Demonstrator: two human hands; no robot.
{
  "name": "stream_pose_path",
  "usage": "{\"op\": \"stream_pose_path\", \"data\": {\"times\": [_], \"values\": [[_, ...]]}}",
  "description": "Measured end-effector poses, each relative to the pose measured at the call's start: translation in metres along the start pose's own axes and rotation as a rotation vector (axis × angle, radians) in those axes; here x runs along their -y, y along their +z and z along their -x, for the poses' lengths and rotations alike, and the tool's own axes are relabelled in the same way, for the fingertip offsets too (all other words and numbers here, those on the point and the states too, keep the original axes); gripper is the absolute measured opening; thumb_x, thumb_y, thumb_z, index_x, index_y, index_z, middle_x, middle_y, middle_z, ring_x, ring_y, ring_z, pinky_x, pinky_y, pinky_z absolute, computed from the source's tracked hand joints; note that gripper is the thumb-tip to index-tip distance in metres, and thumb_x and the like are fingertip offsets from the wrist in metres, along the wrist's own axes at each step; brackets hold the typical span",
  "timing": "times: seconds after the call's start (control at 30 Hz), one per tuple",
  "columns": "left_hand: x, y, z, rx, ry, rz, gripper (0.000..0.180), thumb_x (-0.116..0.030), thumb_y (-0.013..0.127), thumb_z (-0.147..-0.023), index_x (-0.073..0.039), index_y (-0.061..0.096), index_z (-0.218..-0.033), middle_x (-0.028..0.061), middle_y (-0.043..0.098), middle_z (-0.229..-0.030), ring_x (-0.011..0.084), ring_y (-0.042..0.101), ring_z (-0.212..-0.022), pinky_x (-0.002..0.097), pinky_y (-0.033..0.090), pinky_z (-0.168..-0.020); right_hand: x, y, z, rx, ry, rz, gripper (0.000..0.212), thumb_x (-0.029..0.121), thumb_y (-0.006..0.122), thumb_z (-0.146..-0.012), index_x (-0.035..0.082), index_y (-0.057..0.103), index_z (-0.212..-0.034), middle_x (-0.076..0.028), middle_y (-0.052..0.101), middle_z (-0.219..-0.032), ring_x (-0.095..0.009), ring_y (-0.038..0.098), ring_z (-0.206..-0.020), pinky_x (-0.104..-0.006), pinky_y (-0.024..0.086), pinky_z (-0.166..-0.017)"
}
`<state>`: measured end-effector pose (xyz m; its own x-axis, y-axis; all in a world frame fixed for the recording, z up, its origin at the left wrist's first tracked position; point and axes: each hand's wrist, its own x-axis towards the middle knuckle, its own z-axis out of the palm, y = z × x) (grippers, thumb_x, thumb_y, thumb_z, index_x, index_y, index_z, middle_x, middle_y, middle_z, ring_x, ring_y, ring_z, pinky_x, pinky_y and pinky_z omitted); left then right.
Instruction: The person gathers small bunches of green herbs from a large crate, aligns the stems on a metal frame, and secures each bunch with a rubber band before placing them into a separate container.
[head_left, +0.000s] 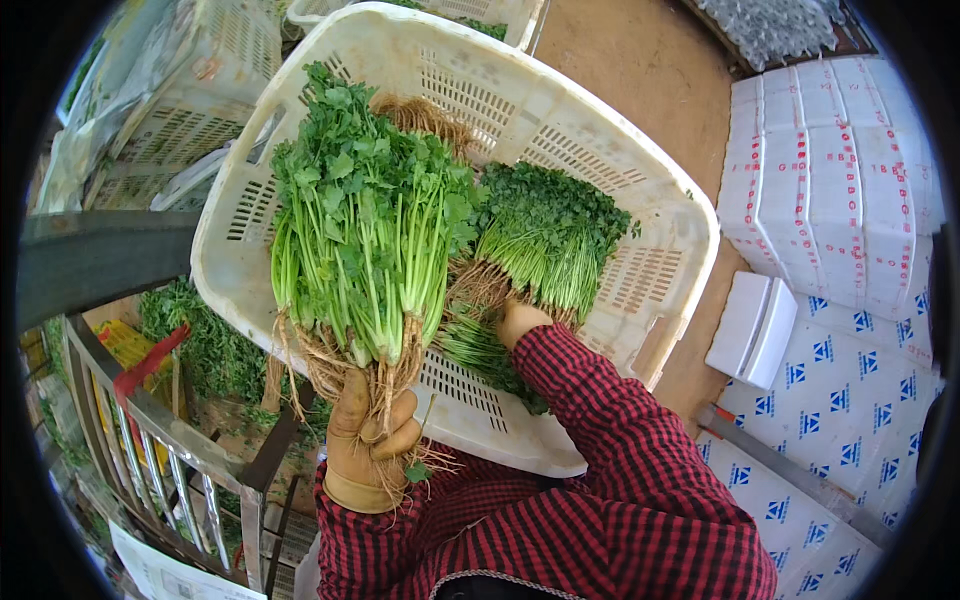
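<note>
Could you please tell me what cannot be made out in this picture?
- Right hand: fingertips hidden in the head view by roots and stems.
- White basket: much of its floor hidden in the head view by the held leafy bunch and the darker greens.
- Upper crate: cut off by the head view's top edge.
- White box stack: right side cut off by the head view's dark rim.

Beyond my crate's (595,108) upper-right edge I see brown floor (625,55). Off its right corner stand white wrapped stacks (830,170), 1 small white box (738,325) and blue-printed white sheeting (865,405). Past its left edge I have pale slotted crates (225,65), 1 grey metal beam (110,255) and a metal railing (225,460) tied with red cloth (145,370). Bright, even light reaches me.
</note>
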<state>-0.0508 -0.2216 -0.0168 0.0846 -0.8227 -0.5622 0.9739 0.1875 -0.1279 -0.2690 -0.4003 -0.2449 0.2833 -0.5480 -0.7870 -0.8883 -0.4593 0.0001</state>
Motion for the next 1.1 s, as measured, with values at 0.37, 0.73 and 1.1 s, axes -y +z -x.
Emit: {"op": "stream_pose_path", "data": {"times": [0.37,0.73,1.1], "values": [[0.063,0.025,0.111,-0.24,0.245,-0.21,0.032,-0.01,0.066,-0.099,-0.005,0.057,-0.129,0.0058,0.067,-0.107,0.0101,0.059,-0.071,0.0234,0.042,-0.05,0.102,-0.095,0.208,0.201,-0.186,-1.548,0.013,0.014,0.062,-0.101,0.003,0.059,-0.108,-0.009,0.068,-0.089,-0.021,0.069,-0.08,-0.0397,0.06,-0.074],[0.066,0.007,0.278,0.053,1.127,-1.061,0.077,0.006,0.08,-0.082,-0.001,0.038,-0.147,0.0101,0.065,-0.13,0.0202,0.063,-0.118,0.0359,0.053,-0.101,0.18,-0.112,0.346,0.196,-0.71,-1.04,0.015,0.009,0.063,-0.094,0.001,0.061,-0.106,-0.014,0.069,-0.104,-0.029,0.067,-0.094,-0.0421,0.057,-0.083],[-0.106,-0.101,0.382,-0.367,1.49,-0.609,0.049,0.004,0.069,-0.09,-0.003,0.053,-0.137,0.0105,0.068,-0.119,0.0177,0.065,-0.105,0.027,0.053,-0.088,0.437,-0.043,0.348,-0.573,-1.232,0.069,0.016,0.005,0.064,-0.087,0.0,0.064,-0.102,-0.019,0.068,-0.119,-0.038,0.065,-0.11,-0.046,0.054,-0.094]]}}
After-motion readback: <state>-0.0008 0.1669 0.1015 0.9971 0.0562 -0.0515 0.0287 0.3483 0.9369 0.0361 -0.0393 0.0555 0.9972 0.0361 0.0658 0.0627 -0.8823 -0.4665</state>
